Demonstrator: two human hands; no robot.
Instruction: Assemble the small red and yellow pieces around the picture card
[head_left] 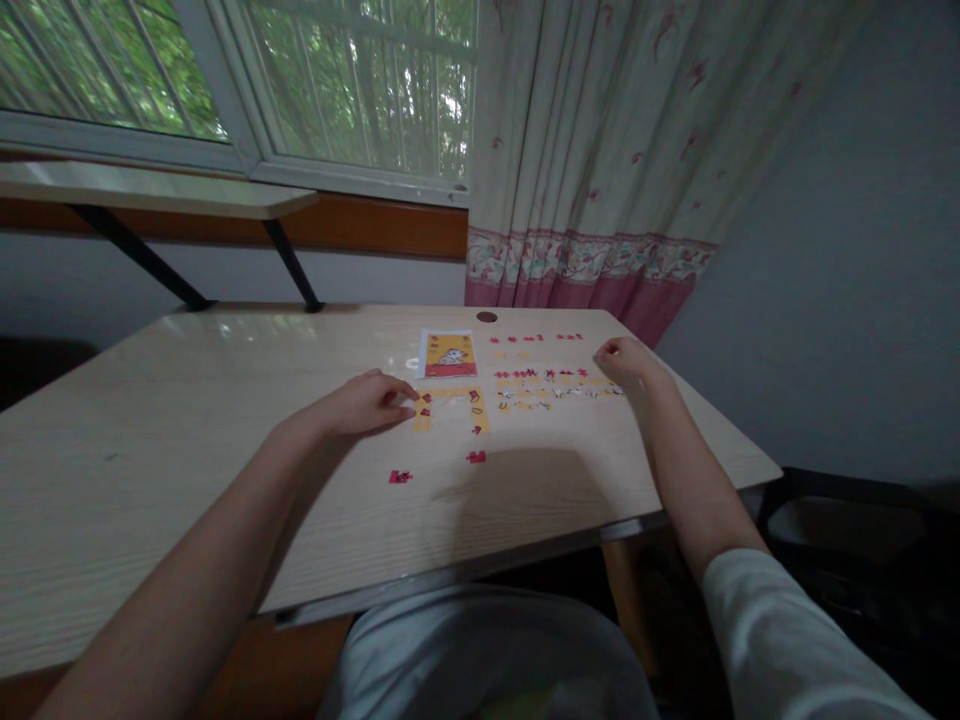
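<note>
My left hand rests at the left edge of a partly joined jigsaw puzzle, a yellow frame with red pieces in it. Its thumb and forefinger are a little apart and touch the puzzle's edge, with nothing seen between them. Over the right end of the rows of loose puzzle pieces, my right hand is closed, fingers curled in. What it holds, if anything, is hidden. Two red pieces lie apart below the frame: one red corner piece at left, another red piece at right.
A picture card with a white animal on yellow and red lies behind the puzzle. Further back are a round cable hole, a raised shelf on black legs, a window, and a curtain. The table's front edge is near my body.
</note>
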